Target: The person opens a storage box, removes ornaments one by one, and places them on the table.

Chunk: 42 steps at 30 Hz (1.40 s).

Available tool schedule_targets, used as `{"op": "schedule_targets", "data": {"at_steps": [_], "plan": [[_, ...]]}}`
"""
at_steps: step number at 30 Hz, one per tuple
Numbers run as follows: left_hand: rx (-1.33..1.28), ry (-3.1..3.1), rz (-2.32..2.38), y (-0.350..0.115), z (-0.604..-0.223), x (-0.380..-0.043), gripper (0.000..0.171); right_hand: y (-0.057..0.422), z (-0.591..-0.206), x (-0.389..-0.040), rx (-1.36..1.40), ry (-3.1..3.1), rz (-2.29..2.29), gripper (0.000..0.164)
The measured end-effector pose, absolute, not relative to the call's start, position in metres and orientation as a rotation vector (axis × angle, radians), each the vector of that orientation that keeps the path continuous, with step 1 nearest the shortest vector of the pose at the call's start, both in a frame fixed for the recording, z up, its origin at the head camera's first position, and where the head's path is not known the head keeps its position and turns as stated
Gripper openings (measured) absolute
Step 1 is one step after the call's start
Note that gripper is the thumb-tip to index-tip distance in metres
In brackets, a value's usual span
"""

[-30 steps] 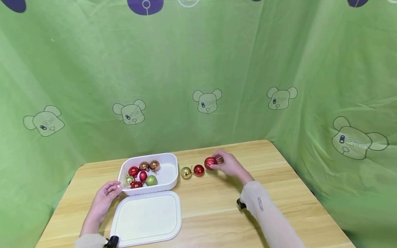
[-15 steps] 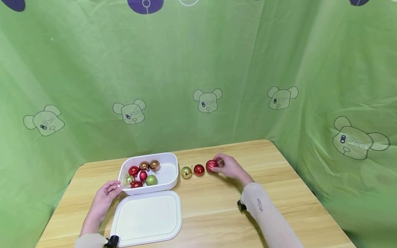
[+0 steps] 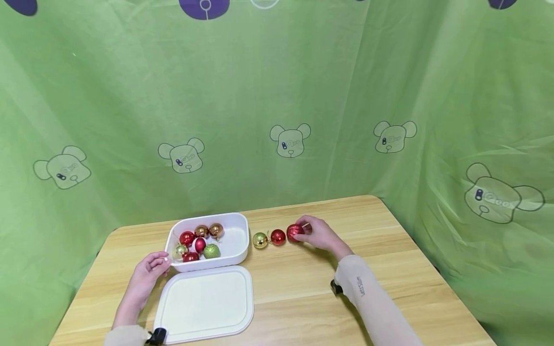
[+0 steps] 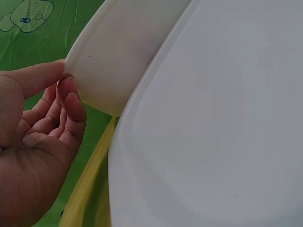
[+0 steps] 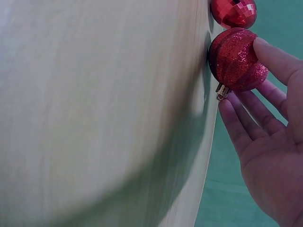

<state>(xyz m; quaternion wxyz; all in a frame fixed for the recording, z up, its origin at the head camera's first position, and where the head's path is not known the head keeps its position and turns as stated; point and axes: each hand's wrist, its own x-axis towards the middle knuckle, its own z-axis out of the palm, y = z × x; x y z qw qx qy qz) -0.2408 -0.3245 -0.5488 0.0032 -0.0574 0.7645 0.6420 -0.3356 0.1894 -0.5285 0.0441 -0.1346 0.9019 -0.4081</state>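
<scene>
My right hand holds a red glitter-striped Christmas ball between thumb and fingers, on or just above the table. In the right wrist view this ball has a gold cap and sits against a faceted red ball. That faceted red ball and a gold ball stand in line to its left. At the near left corner of a white box, my left hand pinches the rim. The left wrist view has thumb and forefinger at the box wall.
Several red, brown and green balls lie in the left part of the box. In front of it, a white lid lies flat on the wooden table. A green curtain hangs behind the table.
The red glitter ball came down and slightly right in my right hand, then moved a little left against the faceted red ball. My left hand has stayed at the box corner.
</scene>
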Motion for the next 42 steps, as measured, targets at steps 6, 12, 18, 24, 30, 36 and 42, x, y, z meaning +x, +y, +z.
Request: {"op": "schedule_targets", "data": {"at_steps": [6, 12, 18, 24, 30, 36, 42], "plan": [[-0.16, 2.415, 1.994, -0.326, -0.55, -0.24, 0.045, 0.191, -0.531, -0.336, -0.423, 2.751, -1.25, 0.048], [-0.164, 2.412, 2.001, -0.325, -0.549, -0.241, 0.047, 0.193, -0.533, -0.337, -0.419, 2.759, -1.242, 0.055], [-0.163, 2.415, 2.002, -0.325, -0.548, -0.241, 0.048, 0.194, -0.531, -0.336, -0.432, 2.766, -1.228, 0.055], [-0.167, 2.42, 1.982, -0.325, -0.548, -0.24, 0.049, 0.194, -0.529, -0.334, -0.42, 2.755, -1.238, 0.057], [-0.182, 2.411, 1.965, -0.325, -0.549, -0.241, 0.049, 0.198, -0.525, -0.335, -0.414, 2.759, -1.275, 0.059], [-0.181, 2.409, 1.966, -0.326, -0.55, -0.241, 0.05, 0.187, -0.503, -0.333, -0.436, 2.815, -1.333, 0.058], [-0.18, 2.411, 1.974, -0.325, -0.55, -0.242, 0.048, 0.15, -0.479, -0.332, -0.571, 2.825, -1.358, 0.055]]}}
